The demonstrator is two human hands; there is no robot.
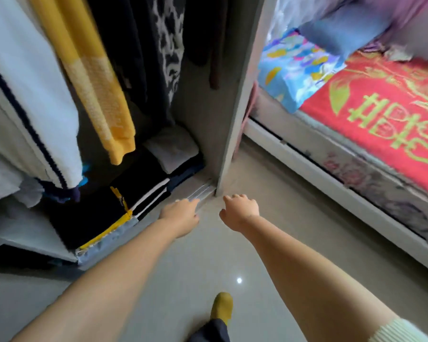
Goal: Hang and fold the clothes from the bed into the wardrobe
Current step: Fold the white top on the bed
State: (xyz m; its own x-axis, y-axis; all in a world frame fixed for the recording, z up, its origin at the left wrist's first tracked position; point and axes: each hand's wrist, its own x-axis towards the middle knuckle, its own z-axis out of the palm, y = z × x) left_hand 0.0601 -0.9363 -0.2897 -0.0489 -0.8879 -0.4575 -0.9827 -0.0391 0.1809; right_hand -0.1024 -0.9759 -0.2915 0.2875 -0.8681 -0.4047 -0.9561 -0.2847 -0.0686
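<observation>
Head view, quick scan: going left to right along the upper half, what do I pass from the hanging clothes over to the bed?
White garment with dark stripe → yellow knit → dark hanging clothes → black-and-white patterned garment → wardrobe side panel → blue patterned cloth → red bedcover.

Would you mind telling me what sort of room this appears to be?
Most likely a home bedroom: an open wardrobe with hanging clothes and folded clothes stands right beside a bed covered by a red blanket.
</observation>
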